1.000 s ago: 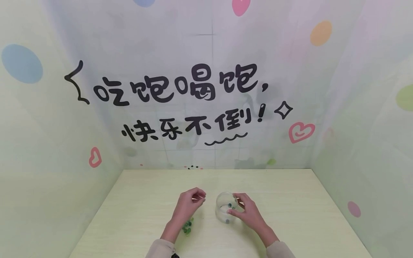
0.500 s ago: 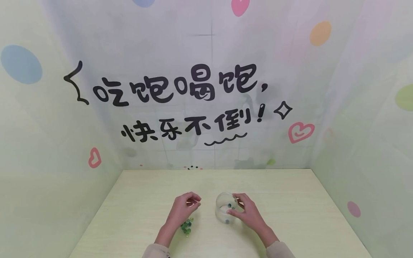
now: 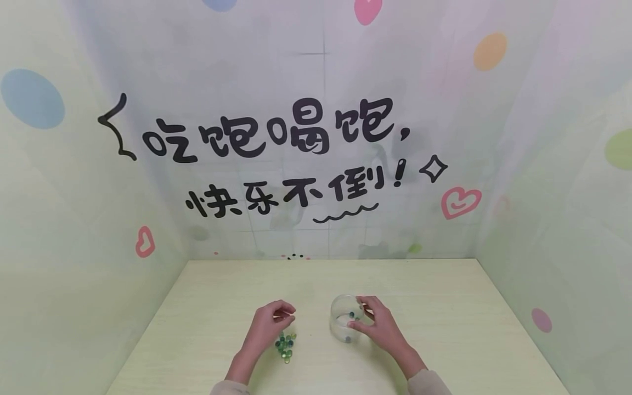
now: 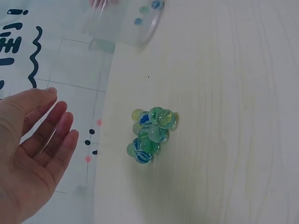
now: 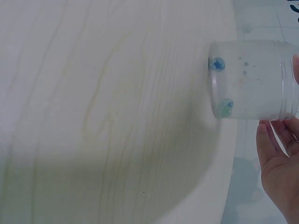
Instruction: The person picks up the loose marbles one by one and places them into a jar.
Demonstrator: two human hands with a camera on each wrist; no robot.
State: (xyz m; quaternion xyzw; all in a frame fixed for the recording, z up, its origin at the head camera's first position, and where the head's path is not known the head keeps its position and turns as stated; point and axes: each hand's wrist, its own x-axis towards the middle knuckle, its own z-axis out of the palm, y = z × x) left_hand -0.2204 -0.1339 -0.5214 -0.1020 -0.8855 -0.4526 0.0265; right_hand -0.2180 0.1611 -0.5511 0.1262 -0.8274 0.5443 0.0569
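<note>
A clear plastic jar (image 3: 340, 328) stands on the table with a few blue and green marbles (image 5: 218, 64) at its bottom. My right hand (image 3: 382, 325) grips the jar near its rim, thumb on the near side and fingers on the far side. To the left, a small heap of green, blue and yellowish glass marbles (image 3: 285, 345) lies on the wood. Just above and behind that heap is my left hand (image 3: 269, 323), its fingers loosely bent and apart from the thumb. The left wrist view shows nothing held between those fingertips (image 4: 71, 135).
The pale wooden table (image 3: 222, 296) meets a printed backdrop (image 3: 316, 236) at its rear edge and light side panels at left and right. A stretch of bare wood separates the jar from the heap.
My left hand has moved left and slightly down, away from the jar and towards the heap, uncovering more marbles. The right hand and jar have stayed in place.
</note>
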